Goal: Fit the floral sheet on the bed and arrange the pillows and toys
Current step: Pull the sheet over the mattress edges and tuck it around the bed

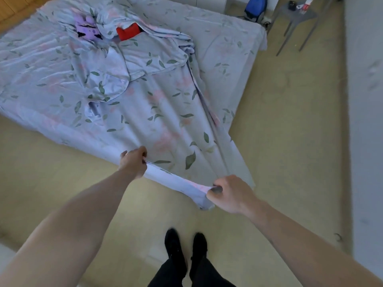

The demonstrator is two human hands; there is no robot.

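Observation:
A pale blue floral sheet (165, 112) with green leaves and pink flowers lies crumpled across the low bed (228, 38), which wears a matching cover. One end of the sheet is drawn off the bed's near corner toward me. My left hand (133, 163) is shut on its hem at the left. My right hand (229, 193) is shut on the same hem at the right, and the edge is stretched taut between them. A purple toy (86, 27) and a red cushion (127, 32) peek out of the folds near the far side of the bed.
Beige floor surrounds the bed, and my feet in black socks (184, 247) stand on it just behind the hem. A grey side table (298, 15) and a blue backpack (255, 8) are beyond the bed's right end. A pale wall runs along the right.

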